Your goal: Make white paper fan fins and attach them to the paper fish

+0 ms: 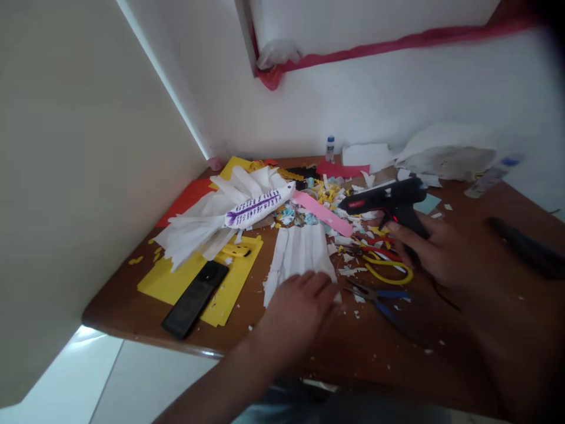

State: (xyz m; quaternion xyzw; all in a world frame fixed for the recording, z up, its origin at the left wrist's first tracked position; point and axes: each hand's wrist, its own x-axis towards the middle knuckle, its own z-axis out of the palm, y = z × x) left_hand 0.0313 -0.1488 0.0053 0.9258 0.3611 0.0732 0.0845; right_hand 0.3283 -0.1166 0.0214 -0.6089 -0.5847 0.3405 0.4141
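i see my left hand (pixel 300 306) spread flat on the pleated white paper (pixel 300 250); my right hand (pixel 430 250) grips the black glue gun (pixel 391 203) above the scissors (pixel 386 265).

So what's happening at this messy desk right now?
A person is doing paper craft at a wooden table. The right hand grips a black glue gun, nozzle pointing left. The left hand presses on a pleated white paper. Scissors, pliers, a phone and paper scraps lie around.
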